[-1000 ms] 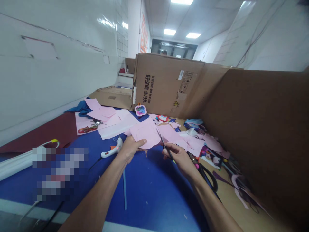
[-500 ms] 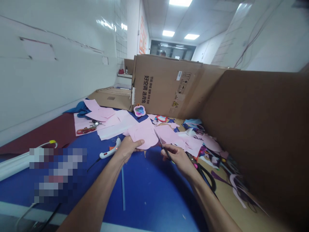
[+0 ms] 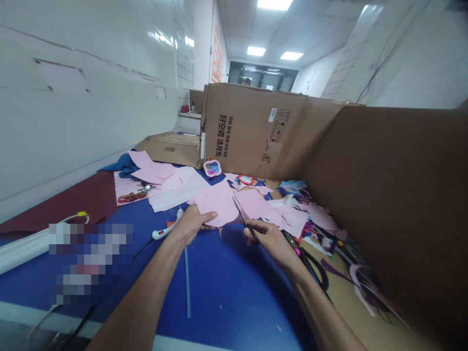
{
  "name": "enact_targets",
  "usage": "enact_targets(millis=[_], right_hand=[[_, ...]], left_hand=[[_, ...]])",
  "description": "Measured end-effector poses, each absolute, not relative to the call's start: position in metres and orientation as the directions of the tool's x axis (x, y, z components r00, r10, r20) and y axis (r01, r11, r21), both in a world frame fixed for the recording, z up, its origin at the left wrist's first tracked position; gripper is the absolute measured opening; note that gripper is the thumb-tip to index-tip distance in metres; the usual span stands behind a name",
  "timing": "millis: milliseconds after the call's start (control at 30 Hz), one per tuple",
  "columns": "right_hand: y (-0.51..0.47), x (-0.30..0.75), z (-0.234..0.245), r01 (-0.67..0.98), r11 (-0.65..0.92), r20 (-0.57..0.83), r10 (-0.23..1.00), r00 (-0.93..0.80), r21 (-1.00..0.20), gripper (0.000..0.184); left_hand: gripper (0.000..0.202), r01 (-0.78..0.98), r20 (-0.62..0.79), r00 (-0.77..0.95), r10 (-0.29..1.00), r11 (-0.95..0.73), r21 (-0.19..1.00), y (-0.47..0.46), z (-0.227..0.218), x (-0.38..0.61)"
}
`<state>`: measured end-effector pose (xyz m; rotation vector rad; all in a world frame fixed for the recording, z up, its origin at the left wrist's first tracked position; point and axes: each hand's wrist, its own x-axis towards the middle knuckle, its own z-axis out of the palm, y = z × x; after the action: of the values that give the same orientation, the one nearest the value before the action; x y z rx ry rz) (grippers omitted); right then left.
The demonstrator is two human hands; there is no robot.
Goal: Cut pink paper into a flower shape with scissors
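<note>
1. The left hand (image 3: 190, 225) pinched a pink sheet (image 3: 218, 203) by its near edge above the blue desk (image 3: 226, 292).
2. The right hand (image 3: 268, 237) gripped scissors (image 3: 244, 220), blades at the sheet's right edge.
3. Against half a second before, the sheet had turned slightly; both hands held their places.
</note>
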<state>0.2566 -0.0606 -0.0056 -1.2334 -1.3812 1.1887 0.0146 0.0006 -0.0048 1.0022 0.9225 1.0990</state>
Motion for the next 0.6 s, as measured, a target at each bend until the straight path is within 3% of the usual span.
enact_targets(millis=[300, 600], right_hand=[[-0.058, 0.254, -0.011, 0.103, 0.055, 0.050, 0.997, -0.050, -0.993, 0.054], [-0.058, 0.253, -0.015, 0.092, 0.024, 0.017, 0.997, -0.072, -0.995, 0.051]], left_hand=[[0.053, -0.480, -0.078, 0.148, 0.986, 0.141, 0.866, -0.004, -0.009, 0.033], [0.059, -0.491, -0.042, 0.015, 0.999, 0.044, 0.870, -0.003, -0.015, 0.039]])
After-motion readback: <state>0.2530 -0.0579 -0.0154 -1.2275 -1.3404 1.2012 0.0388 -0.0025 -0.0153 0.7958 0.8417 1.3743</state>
